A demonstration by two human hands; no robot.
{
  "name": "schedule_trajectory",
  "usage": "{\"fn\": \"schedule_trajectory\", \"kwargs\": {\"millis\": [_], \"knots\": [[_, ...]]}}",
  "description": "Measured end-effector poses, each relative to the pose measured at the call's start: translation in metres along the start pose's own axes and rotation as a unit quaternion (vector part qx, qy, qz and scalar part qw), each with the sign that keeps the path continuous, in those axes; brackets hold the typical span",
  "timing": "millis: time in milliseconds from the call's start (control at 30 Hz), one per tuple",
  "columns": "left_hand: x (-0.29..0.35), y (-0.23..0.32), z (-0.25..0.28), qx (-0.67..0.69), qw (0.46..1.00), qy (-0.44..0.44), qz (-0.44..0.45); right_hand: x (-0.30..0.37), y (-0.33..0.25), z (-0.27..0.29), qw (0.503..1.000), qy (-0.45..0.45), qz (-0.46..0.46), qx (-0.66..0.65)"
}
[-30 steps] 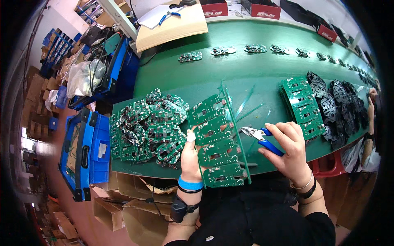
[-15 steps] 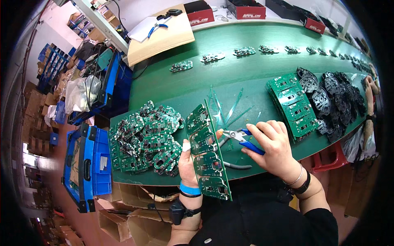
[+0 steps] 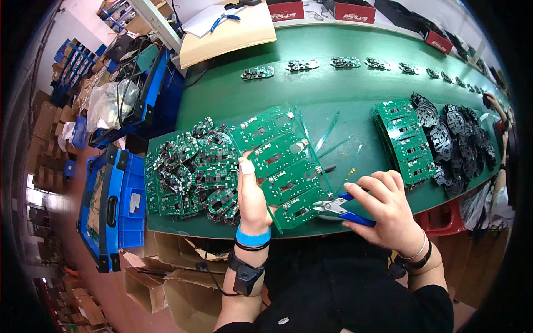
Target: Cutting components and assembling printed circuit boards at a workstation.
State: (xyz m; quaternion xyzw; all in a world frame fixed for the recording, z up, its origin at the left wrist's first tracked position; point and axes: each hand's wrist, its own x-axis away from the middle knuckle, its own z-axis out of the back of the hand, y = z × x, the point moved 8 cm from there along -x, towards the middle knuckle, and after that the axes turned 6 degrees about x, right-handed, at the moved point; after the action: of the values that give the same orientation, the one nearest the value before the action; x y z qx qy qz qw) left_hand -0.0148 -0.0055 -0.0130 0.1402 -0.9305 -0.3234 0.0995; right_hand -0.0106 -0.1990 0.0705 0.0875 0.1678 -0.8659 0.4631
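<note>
My left hand (image 3: 253,197) grips a green circuit board panel (image 3: 276,149) by its left side and tilts it above the bench. The panel is made of several joined boards, its flat face with small openings turned up. My right hand (image 3: 387,208) is closed round blue-handled side cutters (image 3: 355,215). Their metal jaws (image 3: 332,206) are at the panel's lower right edge; I cannot tell whether they touch it. Left of the panel lies a heap of separate populated circuit boards (image 3: 191,172). Thin green strips (image 3: 327,133) lie behind the panel.
A stack of board panels (image 3: 404,141) stands at right beside a pile of black plastic parts (image 3: 458,144). A row of boards (image 3: 302,65) runs along the back. Cardboard with blue pliers (image 3: 225,21) lies at the back left. A blue crate (image 3: 129,205) and open cartons (image 3: 189,294) stand below the bench's left side.
The panel has turned from nearly edge-on to show its broad flat face. The cutters have moved down and right, from the panel's middle to its lower right edge.
</note>
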Motion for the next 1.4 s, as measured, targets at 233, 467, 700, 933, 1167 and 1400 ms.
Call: {"fn": "schedule_trajectory", "kwargs": {"millis": [233,467,700,933,1167,1400], "knots": [[-0.001,0.007,-0.008,-0.062,0.997,0.004,-0.035,-0.005,-0.012,-0.009,0.999,-0.026,0.028,0.035],[-0.001,0.012,-0.005,-0.111,0.992,0.017,-0.062,-0.008,-0.017,-0.009,0.996,-0.044,0.039,0.065],[0.0,0.013,-0.008,-0.087,0.995,0.009,-0.053,-0.008,-0.015,-0.012,0.997,-0.045,0.034,0.056],[-0.001,0.012,-0.002,-0.093,0.994,0.027,-0.053,-0.007,-0.016,-0.014,0.995,-0.054,0.04,0.072],[-0.001,0.013,-0.002,-0.095,0.994,0.031,-0.047,-0.008,-0.016,-0.011,0.996,-0.032,0.048,0.064],[-0.001,0.013,-0.001,-0.085,0.995,0.021,-0.055,-0.008,-0.018,-0.008,0.996,-0.02,0.056,0.062]]}}
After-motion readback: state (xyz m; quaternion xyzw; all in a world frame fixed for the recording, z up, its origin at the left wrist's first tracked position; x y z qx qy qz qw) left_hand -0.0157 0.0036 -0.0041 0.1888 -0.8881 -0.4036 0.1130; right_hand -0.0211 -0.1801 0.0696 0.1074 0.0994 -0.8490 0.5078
